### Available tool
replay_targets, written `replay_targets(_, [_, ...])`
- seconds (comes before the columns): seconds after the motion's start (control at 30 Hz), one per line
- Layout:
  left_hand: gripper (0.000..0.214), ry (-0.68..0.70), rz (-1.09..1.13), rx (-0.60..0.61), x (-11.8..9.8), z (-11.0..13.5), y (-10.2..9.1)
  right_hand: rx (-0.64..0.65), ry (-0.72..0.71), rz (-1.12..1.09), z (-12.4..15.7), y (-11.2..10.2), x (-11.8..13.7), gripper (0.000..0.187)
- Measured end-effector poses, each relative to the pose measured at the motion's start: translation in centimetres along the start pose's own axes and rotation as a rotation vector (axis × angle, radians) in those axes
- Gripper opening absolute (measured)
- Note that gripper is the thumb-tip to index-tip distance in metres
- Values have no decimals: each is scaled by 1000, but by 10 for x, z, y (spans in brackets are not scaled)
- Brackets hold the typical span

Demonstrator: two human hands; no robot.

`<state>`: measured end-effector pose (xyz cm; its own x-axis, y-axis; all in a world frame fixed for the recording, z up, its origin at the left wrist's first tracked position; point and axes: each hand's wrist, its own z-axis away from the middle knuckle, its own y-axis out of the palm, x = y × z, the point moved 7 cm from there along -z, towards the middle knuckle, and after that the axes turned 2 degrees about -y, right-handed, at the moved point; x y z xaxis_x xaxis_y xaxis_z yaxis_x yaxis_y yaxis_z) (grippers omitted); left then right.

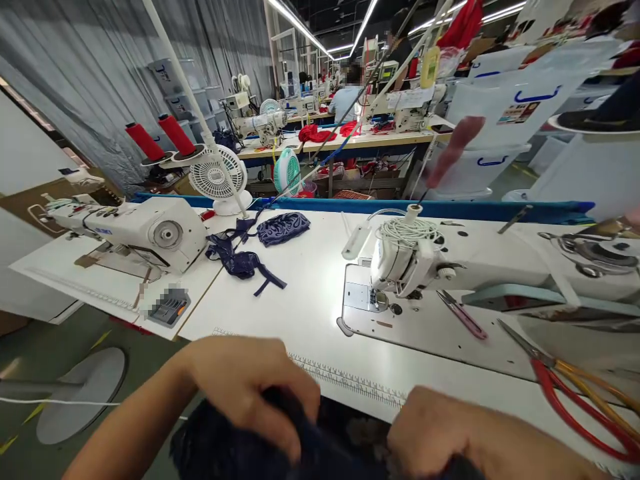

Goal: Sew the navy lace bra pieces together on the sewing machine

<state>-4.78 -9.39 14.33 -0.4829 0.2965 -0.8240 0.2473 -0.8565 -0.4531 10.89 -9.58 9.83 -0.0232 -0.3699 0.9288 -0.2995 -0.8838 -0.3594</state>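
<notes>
Dark navy fabric (pixel 220 443) is bunched between my hands at the table's front edge, its lower part cut off by the frame. My left hand (pixel 255 383) pinches a fold of it between thumb and fingers. My right hand (pixel 430 430) is curled against the same cloth at the right, its fingertips hidden. Beyond them on the white table lie a folded navy patterned fabric piece (pixel 283 228) and a navy garment piece with straps (pixel 243 263). To the right stands a white sewing machine (pixel 405 257), its needle area over the metal plate.
Pink-handled snips (pixel 463 315) and red-and-orange-handled scissors (pixel 555 380) lie at the right. A printed ruler (pixel 345 380) runs along the front edge. At the left are another sewing machine (pixel 150 230), a white fan (pixel 219 173) and red thread cones (pixel 177 137). Plastic bins (pixel 500 127) stand behind.
</notes>
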Motion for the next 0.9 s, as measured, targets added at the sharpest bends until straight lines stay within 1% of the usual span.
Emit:
replay_targets(0.03, [16, -51, -58, -52, 16, -7, -8, -111, 119, 97, 13, -17, -14, 38])
replay_targets(0.1, [15, -150, -232, -227, 51, -27, -26, -253, 304, 267, 37, -46, -41, 29])
replay_targets(0.17, [10, -205, -385, -429, 80, -48, -40, -389, 416, 380, 55, -70, -64, 26])
replay_targets(0.2, [6, -197, -439, -508, 90, -58, -44, -448, 450, 398, 61, -78, -74, 25])
replay_targets(0.23, [2, -190, -462, -554, 99, -67, -45, -504, 474, 395, 67, -83, -81, 25])
replay_targets(0.3, [11, -167, -479, -620, 110, -80, -45, -599, 498, 344, 75, -88, -91, 26])
replay_targets(0.37, [21, -151, -469, -678, 113, -83, -47, -673, 501, 276, 82, -87, -95, 31])
replay_targets(0.47, [25, -114, -420, -749, 114, -78, -51, -736, 476, 192, 88, -83, -96, 35])
replay_targets(0.57, [22, -86, -340, -772, 120, -72, -54, -774, 463, 186, 91, -81, -100, 37])
replay_targets(0.77, [22, -104, -205, -824, 146, -66, -56, -719, 455, 232, 73, -82, -108, 35])
replay_targets(0.9, [19, -101, -109, -841, 156, -60, -60, -679, 454, 234, 59, -86, -109, 35])
